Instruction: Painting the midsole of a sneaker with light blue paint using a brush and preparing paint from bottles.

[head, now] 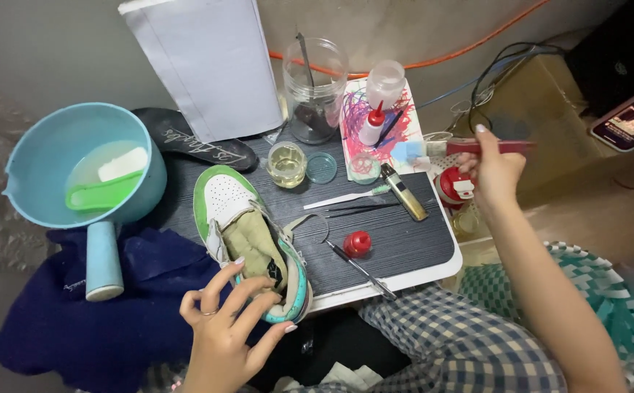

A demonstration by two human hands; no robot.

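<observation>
While left hand (229, 320) grips the sneaker (255, 244) heel, toe pointing away, right hand (495, 171) holds the brush (462, 148) well apart, rightward.

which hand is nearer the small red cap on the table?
Left. The left hand grips the heel of the sneaker, just left of and below the red cap. The right hand holds a red-handled brush raised past the table's right edge, farther away.

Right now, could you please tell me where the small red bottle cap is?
In the head view, the red cap sits on the dark tabletop, right of the sneaker and below the toothbrush.
</observation>
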